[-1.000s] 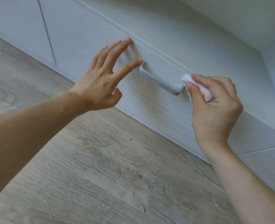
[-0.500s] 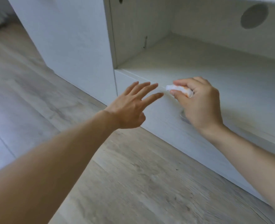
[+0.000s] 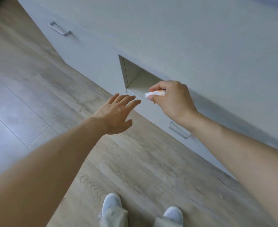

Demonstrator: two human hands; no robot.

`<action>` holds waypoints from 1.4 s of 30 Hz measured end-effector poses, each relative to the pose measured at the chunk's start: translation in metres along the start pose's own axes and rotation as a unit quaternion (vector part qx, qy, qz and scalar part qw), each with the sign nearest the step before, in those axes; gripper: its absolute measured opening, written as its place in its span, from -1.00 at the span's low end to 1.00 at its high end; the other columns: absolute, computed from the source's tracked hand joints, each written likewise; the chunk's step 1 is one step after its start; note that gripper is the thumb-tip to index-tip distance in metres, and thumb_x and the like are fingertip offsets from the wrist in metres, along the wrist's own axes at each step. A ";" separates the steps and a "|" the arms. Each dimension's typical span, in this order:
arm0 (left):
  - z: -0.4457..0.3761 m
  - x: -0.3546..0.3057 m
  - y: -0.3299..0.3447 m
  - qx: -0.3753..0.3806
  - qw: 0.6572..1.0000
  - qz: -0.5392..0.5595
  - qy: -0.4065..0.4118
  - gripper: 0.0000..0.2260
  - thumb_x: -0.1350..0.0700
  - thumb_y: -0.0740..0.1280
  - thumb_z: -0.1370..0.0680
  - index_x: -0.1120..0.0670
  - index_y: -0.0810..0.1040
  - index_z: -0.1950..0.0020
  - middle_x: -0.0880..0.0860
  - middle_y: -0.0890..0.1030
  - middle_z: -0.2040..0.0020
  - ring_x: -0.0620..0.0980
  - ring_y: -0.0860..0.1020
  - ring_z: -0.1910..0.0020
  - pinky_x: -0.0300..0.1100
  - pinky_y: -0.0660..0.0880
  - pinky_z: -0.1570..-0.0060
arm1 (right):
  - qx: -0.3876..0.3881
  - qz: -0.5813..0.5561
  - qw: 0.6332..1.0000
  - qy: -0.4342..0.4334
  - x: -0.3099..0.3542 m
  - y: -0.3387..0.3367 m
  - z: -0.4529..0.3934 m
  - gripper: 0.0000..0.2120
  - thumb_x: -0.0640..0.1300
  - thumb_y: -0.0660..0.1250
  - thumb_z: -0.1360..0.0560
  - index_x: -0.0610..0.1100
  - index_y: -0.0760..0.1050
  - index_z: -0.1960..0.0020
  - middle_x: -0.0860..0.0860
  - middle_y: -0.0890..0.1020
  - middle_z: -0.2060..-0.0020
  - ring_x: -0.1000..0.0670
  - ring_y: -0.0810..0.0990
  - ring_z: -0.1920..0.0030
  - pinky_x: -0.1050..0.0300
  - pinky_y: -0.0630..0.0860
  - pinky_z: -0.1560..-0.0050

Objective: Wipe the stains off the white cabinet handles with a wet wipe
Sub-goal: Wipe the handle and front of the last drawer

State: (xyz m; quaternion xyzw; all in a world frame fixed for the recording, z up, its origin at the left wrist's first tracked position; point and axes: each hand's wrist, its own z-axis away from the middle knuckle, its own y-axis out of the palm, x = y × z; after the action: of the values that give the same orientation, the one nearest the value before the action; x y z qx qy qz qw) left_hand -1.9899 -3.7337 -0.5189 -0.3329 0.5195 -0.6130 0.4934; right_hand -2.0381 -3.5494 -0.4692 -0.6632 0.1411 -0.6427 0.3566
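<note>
- Head view: the person stands on a pale wood-grain plank floor (image 3: 41, 89) in front of a long white low cabinet (image 3: 192, 38), which runs from 11 o'clock to 4 o'clock.
- The right hand (image 3: 172, 99), a little right of centre, has its fingers curled round a crumpled white wet wipe with orange marks (image 3: 153, 94); the wipe shows at the fingertips, just in front of the lower edge of an open rectangular niche (image 3: 135, 77) in the cabinet.
- The left hand (image 3: 117, 112), at centre, is spread wide with straight fingers and holds nothing; its fingertips are near the wipe but apart from it.
- One silver bar handle (image 3: 179, 130) is on the drawer front at 4 o'clock, partly hidden under the right wrist.
- A second silver bar handle (image 3: 60, 31) is at 10 o'clock, well apart from both hands.
- Two light grey shoes (image 3: 111, 203) are at 6 o'clock.
</note>
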 end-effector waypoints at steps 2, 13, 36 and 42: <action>0.012 0.002 -0.038 0.001 1.000 0.009 -0.009 -0.36 -0.09 0.20 -0.57 -0.05 -0.05 -0.55 0.01 0.05 -0.55 0.00 -0.02 -0.52 -0.09 -0.19 -0.47 | 0.004 0.004 1.000 0.006 0.033 -0.030 -0.006 -0.83 -0.07 0.44 -0.45 -0.06 0.61 -0.03 0.00 0.65 0.06 -0.02 0.60 0.06 0.00 0.56 -0.02; 0.070 0.108 -0.154 -0.029 0.996 -0.005 -0.085 -0.40 -0.06 0.18 -0.59 -0.04 -0.02 -0.55 -0.03 0.07 -0.54 -0.05 0.01 -0.51 -0.12 -0.19 -0.46 | 0.005 0.031 0.999 0.012 0.172 -0.048 -0.064 -0.84 -0.08 0.41 -0.46 -0.05 0.59 -0.04 -0.02 0.64 0.03 -0.05 0.58 0.01 0.04 0.53 -0.04; -0.007 0.376 -0.145 0.053 0.998 -0.029 -0.006 -0.47 0.02 0.11 -0.63 0.04 -0.03 -0.55 0.01 0.09 -0.54 -0.03 0.06 -0.50 -0.09 -0.10 -0.49 | -0.021 0.034 0.983 0.176 0.243 0.166 -0.232 -0.81 -0.08 0.39 -0.48 -0.08 0.58 -0.08 -0.06 0.64 0.03 -0.08 0.57 0.01 0.08 0.51 0.04; -0.056 0.417 -0.125 0.113 0.991 -0.060 -0.034 -0.41 0.07 0.13 -0.62 0.07 -0.13 -0.55 0.03 -0.09 -0.57 -0.01 -0.08 -0.53 -0.06 -0.16 -0.50 | -0.047 0.034 0.989 0.135 0.231 0.181 -0.276 -0.80 -0.08 0.39 -0.49 -0.09 0.59 -0.09 -0.03 0.60 0.00 -0.03 0.54 0.01 0.15 0.42 0.15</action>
State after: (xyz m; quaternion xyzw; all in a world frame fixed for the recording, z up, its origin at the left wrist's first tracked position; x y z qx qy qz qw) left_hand -2.1952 -4.1163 -0.4547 -0.3259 0.4090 -0.6845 0.5079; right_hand -2.2207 -3.9067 -0.4366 -0.5813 0.2403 -0.7063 0.3249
